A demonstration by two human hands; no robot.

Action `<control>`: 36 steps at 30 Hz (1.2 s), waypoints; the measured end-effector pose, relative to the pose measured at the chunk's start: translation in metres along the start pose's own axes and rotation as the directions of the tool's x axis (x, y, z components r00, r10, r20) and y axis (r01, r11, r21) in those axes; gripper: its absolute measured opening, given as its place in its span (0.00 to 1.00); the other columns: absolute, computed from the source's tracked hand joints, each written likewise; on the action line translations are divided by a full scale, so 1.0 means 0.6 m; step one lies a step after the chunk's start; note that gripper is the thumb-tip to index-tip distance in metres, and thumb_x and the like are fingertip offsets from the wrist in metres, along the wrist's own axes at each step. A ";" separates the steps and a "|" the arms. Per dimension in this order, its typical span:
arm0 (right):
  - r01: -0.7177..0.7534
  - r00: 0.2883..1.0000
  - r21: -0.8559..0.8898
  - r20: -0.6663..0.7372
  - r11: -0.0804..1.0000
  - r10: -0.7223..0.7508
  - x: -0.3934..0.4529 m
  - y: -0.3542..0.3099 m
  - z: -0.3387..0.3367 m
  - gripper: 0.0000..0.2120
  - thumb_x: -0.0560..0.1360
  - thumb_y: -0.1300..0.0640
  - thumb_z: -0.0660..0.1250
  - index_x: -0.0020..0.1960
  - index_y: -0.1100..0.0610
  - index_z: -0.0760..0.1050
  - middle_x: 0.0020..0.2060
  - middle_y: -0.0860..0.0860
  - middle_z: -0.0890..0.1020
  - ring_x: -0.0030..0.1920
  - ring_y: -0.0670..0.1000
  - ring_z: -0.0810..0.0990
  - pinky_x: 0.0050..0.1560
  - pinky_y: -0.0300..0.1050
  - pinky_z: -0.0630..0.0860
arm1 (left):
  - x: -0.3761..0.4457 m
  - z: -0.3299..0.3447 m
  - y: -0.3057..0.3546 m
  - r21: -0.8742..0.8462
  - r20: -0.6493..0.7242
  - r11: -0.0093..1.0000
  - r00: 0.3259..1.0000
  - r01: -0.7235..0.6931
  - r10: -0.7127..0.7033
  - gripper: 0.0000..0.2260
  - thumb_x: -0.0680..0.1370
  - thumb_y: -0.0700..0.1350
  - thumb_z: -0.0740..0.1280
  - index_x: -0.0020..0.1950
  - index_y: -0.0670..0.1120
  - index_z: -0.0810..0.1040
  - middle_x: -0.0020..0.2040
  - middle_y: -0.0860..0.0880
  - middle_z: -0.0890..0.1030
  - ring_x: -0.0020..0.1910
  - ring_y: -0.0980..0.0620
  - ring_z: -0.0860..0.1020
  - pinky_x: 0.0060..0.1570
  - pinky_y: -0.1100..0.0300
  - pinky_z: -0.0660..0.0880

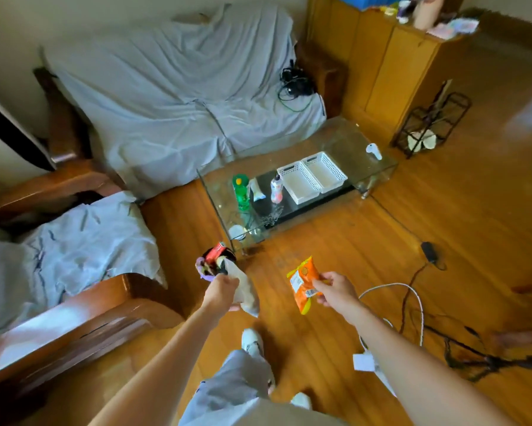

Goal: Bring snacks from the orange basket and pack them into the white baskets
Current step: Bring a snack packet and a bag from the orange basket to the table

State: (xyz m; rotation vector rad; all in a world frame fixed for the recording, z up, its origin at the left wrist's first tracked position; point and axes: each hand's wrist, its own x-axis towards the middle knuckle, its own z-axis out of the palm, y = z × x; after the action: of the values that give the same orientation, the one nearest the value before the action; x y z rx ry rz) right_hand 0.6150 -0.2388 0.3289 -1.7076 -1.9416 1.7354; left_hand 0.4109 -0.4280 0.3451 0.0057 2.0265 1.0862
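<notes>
My left hand point(222, 291) grips a bunch of snack packets point(216, 261): a red one, a purple one, a dark one and a pale packet hanging below the fist. An orange snack packet point(302, 285) is pinched by its edge in my right hand point(335, 291). Both hands are held out over the wooden floor, short of the glass coffee table point(344, 139). Two empty white baskets point(312, 175) stand side by side on that table, well ahead of my hands. The orange basket is out of sight.
On the table stand a green bottle point(241, 192), a pink-and-white bottle point(276, 189) and a white object point(374, 150). A sheet-covered sofa point(166, 96) is behind, a wooden armchair point(74, 305) at left. Cables point(412, 299) trail over the floor at right. A wire rack point(427, 124) stands by a wooden cabinet point(390, 56).
</notes>
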 end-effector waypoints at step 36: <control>-0.195 0.922 -0.331 0.260 0.923 0.288 1.009 -0.358 0.256 0.22 0.76 0.53 0.71 0.68 0.55 0.74 0.53 0.50 0.85 0.47 0.46 0.85 0.51 0.48 0.81 | 0.916 0.085 0.298 0.000 -0.046 0.837 0.836 0.548 -0.547 0.05 0.77 0.38 0.64 0.42 0.44 0.77 0.37 0.44 0.81 0.41 0.42 0.81 0.46 0.50 0.79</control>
State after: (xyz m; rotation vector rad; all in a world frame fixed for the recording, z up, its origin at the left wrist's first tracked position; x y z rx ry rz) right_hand 0.1339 0.1275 0.0638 -1.9536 -2.3131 1.9767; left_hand 0.0163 -0.0848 0.0942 -0.5678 1.8960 0.7045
